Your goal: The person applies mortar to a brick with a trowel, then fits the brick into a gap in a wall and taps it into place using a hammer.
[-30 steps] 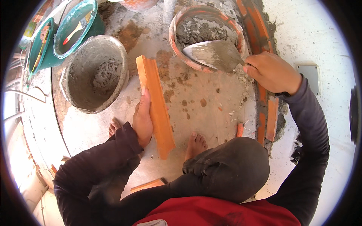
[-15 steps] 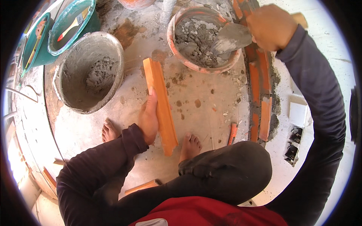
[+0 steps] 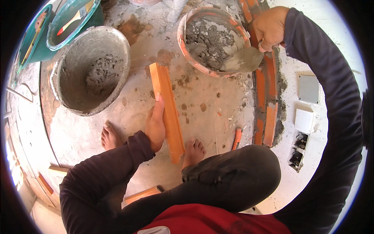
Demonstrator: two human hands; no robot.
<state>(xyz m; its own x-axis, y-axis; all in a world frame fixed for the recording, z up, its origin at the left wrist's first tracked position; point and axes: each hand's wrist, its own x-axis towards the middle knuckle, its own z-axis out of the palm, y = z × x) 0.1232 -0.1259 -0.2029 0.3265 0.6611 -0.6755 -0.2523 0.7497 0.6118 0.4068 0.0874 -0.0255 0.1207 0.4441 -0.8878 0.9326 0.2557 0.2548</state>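
My left hand (image 3: 156, 126) is closed round a long orange clay brick strip (image 3: 167, 113), thumb along its face, held above the floor between my feet. My right hand (image 3: 269, 28) grips a trowel by its handle, which the fingers mostly hide. The trowel blade (image 3: 245, 60) is smeared grey and lies over the near right rim of an orange bucket (image 3: 182, 46). Grey mortar (image 3: 208, 41) fills much of that bucket, and the blade's tip is down at the mortar.
Left stands a black bucket (image 3: 125, 74) with some mortar inside. Beyond it are teal buckets (image 3: 52, 43), one with a paintbrush (image 3: 72, 22). Mortared orange bricks (image 3: 271, 117) line the white wall at right. An orange-handled tool (image 3: 237, 138) lies near my right knee.
My right hand has moved slightly down with the trowel, whose blade has shifted right and lower to the bucket's near rim. My left hand keeps the brick strip nearly still.
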